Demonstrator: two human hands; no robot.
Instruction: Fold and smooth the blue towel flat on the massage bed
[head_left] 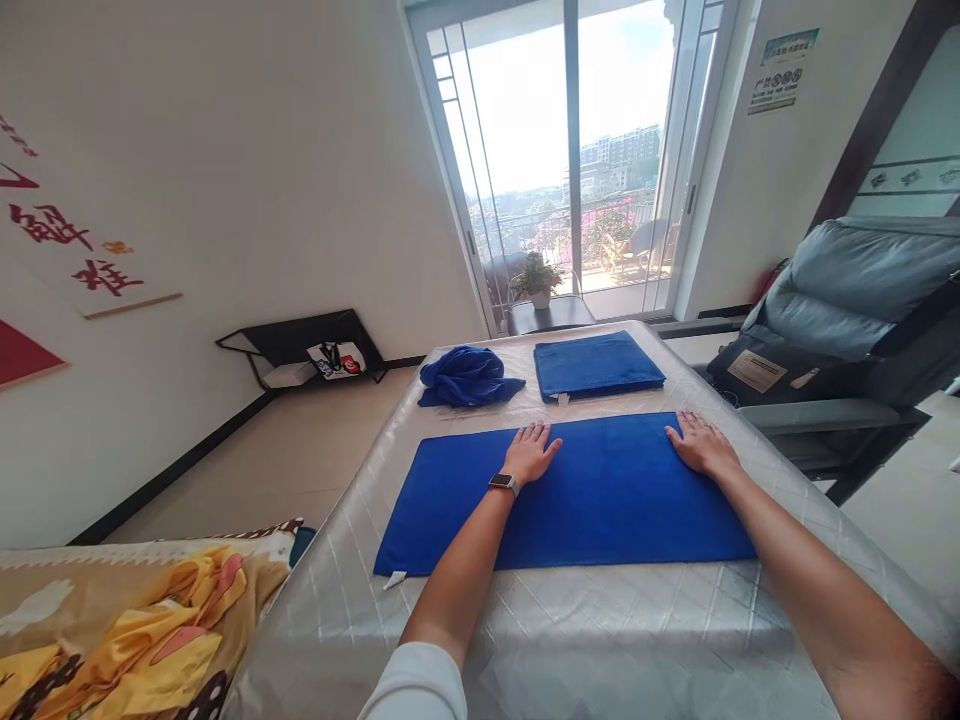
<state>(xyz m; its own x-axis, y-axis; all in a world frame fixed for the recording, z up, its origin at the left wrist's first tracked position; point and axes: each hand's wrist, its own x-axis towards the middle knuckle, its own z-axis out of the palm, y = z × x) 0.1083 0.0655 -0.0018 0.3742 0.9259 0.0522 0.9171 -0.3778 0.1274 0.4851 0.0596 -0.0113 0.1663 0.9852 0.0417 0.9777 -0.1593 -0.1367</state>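
From the head view, I see my left hand (531, 453) and right hand (703, 445) apart, fingers extended, flat on the blue cloth (607, 505).

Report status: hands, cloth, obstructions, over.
Left hand, right hand: palms down on blue cloth. Cloth flat. Crumpled bundle, folded stack beyond, neither touching it.
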